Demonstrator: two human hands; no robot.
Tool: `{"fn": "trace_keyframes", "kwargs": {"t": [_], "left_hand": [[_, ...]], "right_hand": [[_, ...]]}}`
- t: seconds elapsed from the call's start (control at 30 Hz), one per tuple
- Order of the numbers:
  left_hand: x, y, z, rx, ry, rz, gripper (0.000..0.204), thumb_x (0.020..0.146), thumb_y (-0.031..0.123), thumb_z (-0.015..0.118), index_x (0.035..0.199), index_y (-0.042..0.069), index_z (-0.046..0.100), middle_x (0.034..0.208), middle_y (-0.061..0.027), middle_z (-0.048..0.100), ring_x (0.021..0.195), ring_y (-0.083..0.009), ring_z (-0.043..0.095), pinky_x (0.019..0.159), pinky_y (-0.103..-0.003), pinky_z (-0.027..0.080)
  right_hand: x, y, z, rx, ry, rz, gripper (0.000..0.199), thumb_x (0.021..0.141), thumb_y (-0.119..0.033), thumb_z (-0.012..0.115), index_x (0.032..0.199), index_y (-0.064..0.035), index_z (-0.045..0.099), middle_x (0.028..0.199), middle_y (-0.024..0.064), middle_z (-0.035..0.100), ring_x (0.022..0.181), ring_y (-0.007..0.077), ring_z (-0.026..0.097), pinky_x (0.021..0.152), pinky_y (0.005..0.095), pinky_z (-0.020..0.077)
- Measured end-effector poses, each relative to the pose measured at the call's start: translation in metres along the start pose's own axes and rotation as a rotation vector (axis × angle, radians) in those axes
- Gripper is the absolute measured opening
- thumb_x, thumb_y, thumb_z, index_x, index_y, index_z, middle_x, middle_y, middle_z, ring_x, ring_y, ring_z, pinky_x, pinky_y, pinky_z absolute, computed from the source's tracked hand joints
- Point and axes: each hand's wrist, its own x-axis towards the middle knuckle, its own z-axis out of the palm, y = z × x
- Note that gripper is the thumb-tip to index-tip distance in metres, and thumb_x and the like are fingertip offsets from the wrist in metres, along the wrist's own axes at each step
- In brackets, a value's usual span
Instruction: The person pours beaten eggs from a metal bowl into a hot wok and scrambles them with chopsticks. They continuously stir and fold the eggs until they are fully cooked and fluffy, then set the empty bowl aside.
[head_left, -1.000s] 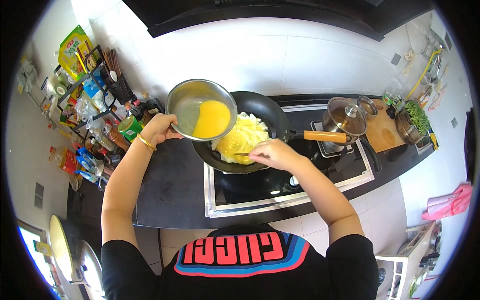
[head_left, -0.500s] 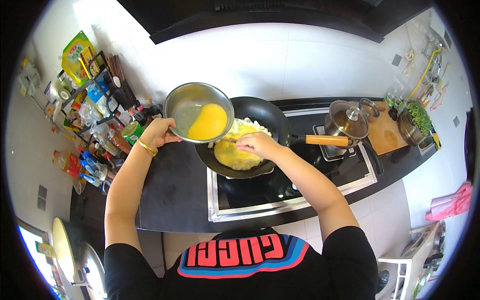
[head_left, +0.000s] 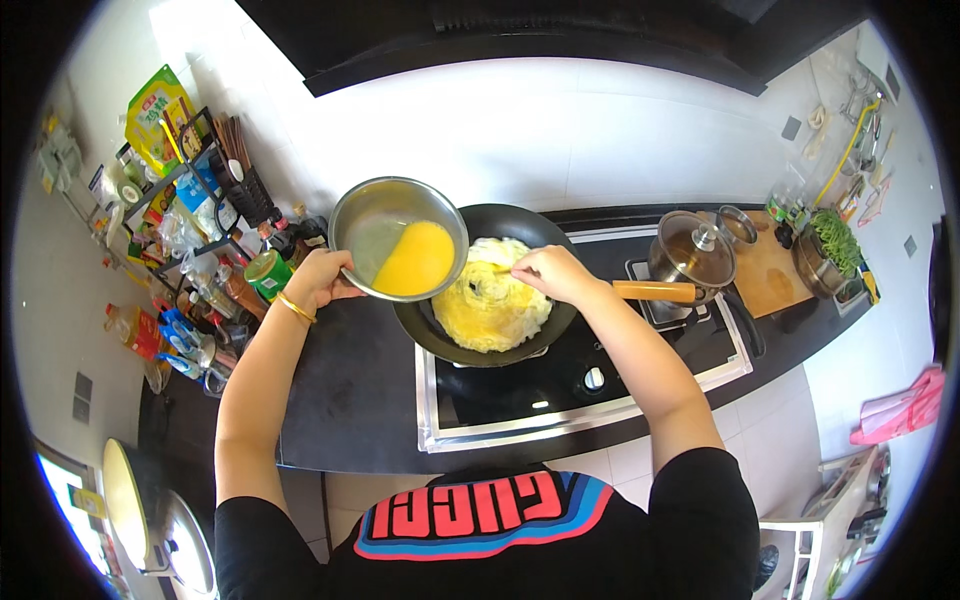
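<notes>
A: Left side?
B: Your left hand (head_left: 318, 278): fingers closed on the near-left rim of one round silver metal bowl (head_left: 368, 235), tilted, yellow liquid (head_left: 415, 262) inside; bowl above the left edge of one round black wok (head_left: 508, 220).
A: Right?
B: Your right hand (head_left: 552, 273): fingertips pinched together on one thin utensil (head_left: 503, 268), mostly hidden, kind unclear, over yellow-white cooked egg (head_left: 490, 315) in the wok.

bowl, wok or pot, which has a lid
The pot nearest the wok: a see-through lid covers it; the wok and the bowl in the left hand have none.
</notes>
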Motion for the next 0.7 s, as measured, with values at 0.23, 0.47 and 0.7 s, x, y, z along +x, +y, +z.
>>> {"fn": "trace_keyframes", "kwargs": {"t": [0.23, 0.47, 0.7], "left_hand": [[-0.004, -0.001, 0.010, -0.010, -0.051, -0.002, 0.027, 0.076, 0.000, 0.048, 0.099, -0.014, 0.051, 0.090, -0.0198, 0.062, 0.072, -0.0320, 0.067, 0.066, -0.044, 0.058], [-0.001, -0.004, 0.009, -0.018, -0.077, -0.002, 0.025, 0.076, 0.000, 0.048, 0.097, -0.012, 0.052, 0.085, -0.0183, 0.063, 0.069, -0.0297, 0.067, 0.063, -0.042, 0.058], [-0.004, -0.008, 0.005, -0.017, -0.056, 0.004, 0.023, 0.076, 0.001, 0.049, 0.094, -0.013, 0.053, 0.084, -0.0183, 0.062, 0.069, -0.0299, 0.067, 0.065, -0.042, 0.058]], "right_hand": [[0.004, -0.002, 0.004, -0.031, 0.098, 0.012, 0.016, 0.081, -0.019, 0.065, 0.086, -0.0047, 0.069, 0.080, 0.0132, 0.066, 0.069, 0.0268, 0.064, 0.063, 0.0342, 0.0494], [-0.030, -0.025, -0.011, -0.060, -0.062, -0.068, 0.017, 0.079, -0.026, 0.065, 0.084, -0.0106, 0.070, 0.081, 0.0092, 0.067, 0.074, 0.0273, 0.064, 0.066, 0.0349, 0.0494], [-0.052, -0.036, -0.027, 0.081, -0.086, -0.063, 0.017, 0.079, -0.028, 0.066, 0.084, -0.0125, 0.070, 0.083, 0.0070, 0.068, 0.074, 0.0251, 0.065, 0.066, 0.0322, 0.0502]]}}
